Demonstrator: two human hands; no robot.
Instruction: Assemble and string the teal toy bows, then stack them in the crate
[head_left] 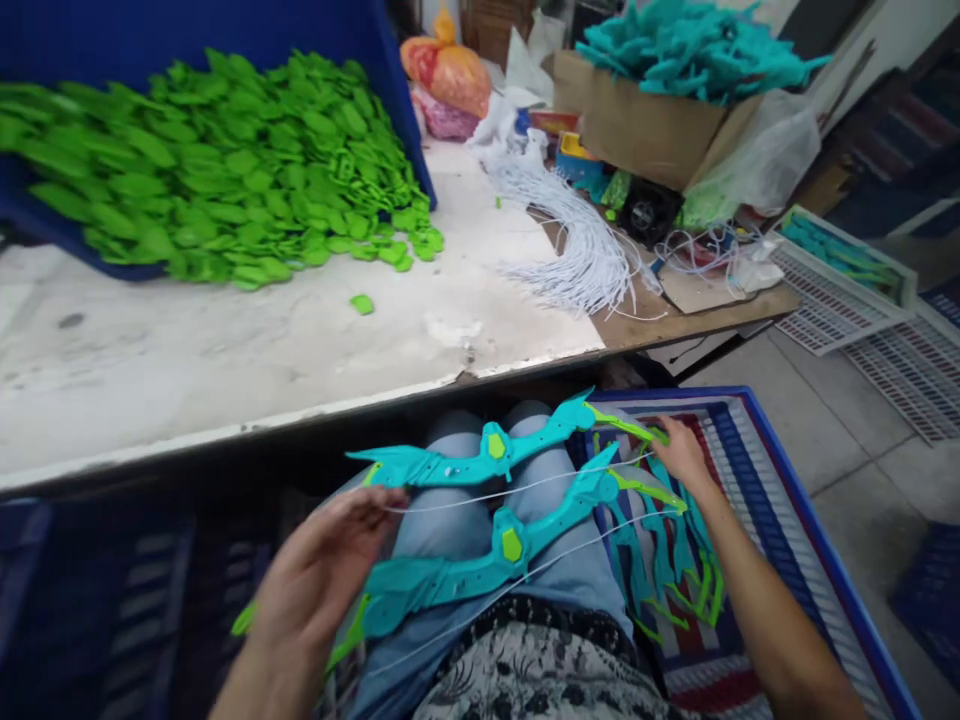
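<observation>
Two teal toy bows with green tips and green centre pieces lie across my lap, one nearer my body than the other. My right hand (679,455) is closed on the green right tip of the farther toy bow (450,470). At its left end, my left hand (330,555) has its fingertips pinched together on the white string (510,490), which stretches across towards my right hand. The nearer toy bow (450,580) rests on my thighs, its own string running below it. My left hand hides part of the bows' left ends.
Several more bows lie in a blue-rimmed crate (817,560) at my right. On the table (262,360) are a blue bin (420,150) spilling green pieces (262,170), a bundle of white strings (585,250) and a cardboard box (637,130) of teal parts.
</observation>
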